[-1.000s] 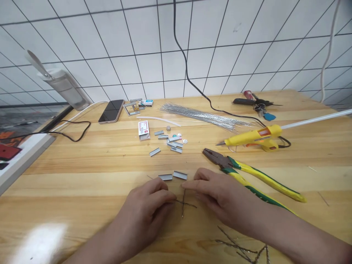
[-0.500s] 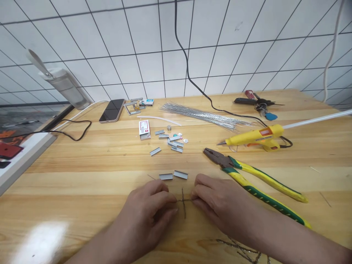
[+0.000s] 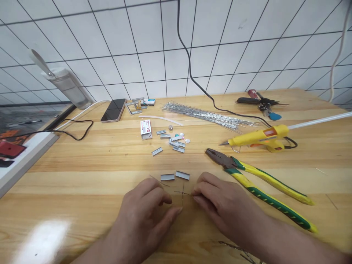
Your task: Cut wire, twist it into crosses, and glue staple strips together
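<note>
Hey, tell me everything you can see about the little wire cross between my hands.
The wire cross is small, dark and thin: two metallic-looking pieces crossing near their middles. One runs away from you, the other roughly sideways. The right hand pinches the sideways piece's right end; the left hand has its thumb beside the near tip, contact unclear. Two grey strips lie just beyond it.

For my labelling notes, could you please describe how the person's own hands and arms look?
The left hand and right hand are ungloved, with nothing worn on them that shows. The left forearm and right forearm are bare where they show.
</note>
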Motion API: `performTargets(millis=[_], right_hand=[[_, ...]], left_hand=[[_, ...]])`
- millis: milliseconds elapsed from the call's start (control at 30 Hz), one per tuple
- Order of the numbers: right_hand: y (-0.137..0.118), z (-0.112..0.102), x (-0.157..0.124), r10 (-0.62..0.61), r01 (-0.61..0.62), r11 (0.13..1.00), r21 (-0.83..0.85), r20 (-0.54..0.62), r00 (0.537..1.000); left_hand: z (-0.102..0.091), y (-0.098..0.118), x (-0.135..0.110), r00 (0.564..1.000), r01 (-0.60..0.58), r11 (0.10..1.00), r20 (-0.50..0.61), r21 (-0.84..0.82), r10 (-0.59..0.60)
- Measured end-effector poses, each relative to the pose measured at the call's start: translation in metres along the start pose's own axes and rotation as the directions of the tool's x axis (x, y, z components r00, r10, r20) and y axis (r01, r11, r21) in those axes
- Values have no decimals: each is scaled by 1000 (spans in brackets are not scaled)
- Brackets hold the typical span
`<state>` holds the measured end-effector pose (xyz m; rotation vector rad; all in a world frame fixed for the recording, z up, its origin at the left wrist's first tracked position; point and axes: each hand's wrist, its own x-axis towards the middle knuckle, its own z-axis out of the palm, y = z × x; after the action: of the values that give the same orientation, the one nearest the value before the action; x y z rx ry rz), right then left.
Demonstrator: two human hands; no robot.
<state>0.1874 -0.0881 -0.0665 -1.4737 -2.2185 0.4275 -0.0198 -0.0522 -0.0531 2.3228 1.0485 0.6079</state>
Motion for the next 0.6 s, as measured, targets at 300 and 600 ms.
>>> performTargets(millis=[300, 600], right_hand=[[-4, 4, -4, -83, 106, 991, 85, -245, 966], [-8, 10, -8, -102, 137, 981, 138, -232, 967]], left_hand=[[11, 15, 1, 774, 590, 460, 302, -664, -556], [5, 29, 2, 633, 671, 117, 483, -732, -604]])
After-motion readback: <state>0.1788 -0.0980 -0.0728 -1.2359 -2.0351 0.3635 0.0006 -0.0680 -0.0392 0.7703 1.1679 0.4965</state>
